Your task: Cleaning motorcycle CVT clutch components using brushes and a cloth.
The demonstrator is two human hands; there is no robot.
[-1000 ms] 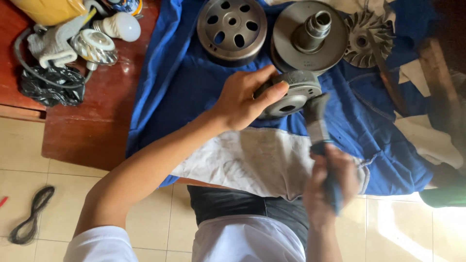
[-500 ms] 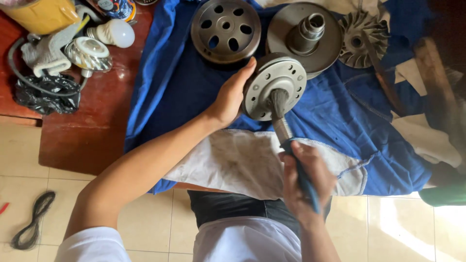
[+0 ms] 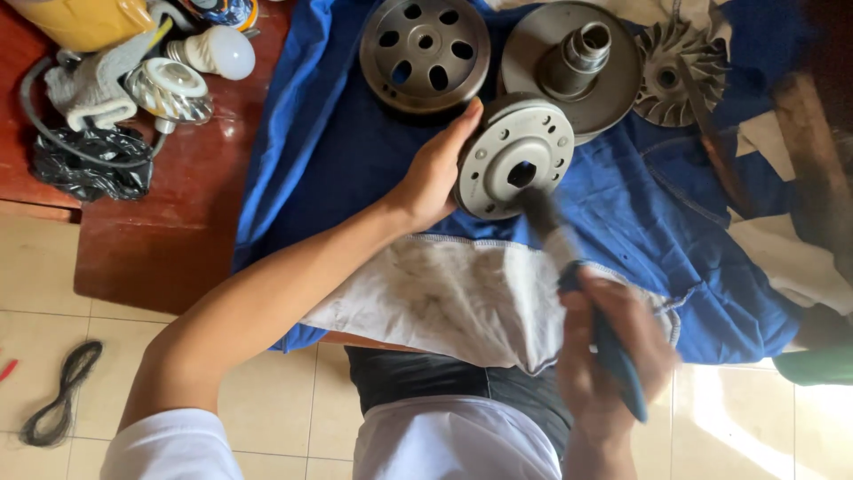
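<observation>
Head view: left hand point(image 3: 435, 173) clasps tilted round grey metal disc point(image 3: 515, 158) rim, near tabletop front edge; right hand point(image 3: 613, 360) fist closed on blue-handled brush point(image 3: 577, 293), bristles at hub.

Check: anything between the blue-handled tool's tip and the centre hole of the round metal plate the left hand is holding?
Nothing visible. The tool in the right hand has its blurred tip right at the hole of the metal plate; the left hand grips only the plate's left edge.

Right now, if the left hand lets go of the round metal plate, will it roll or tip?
The plate stands tilted on its edge against the left hand, so it would probably tip flat. It looks like thick metal, likely heavy. The blue cloth may stop rolling.
</observation>
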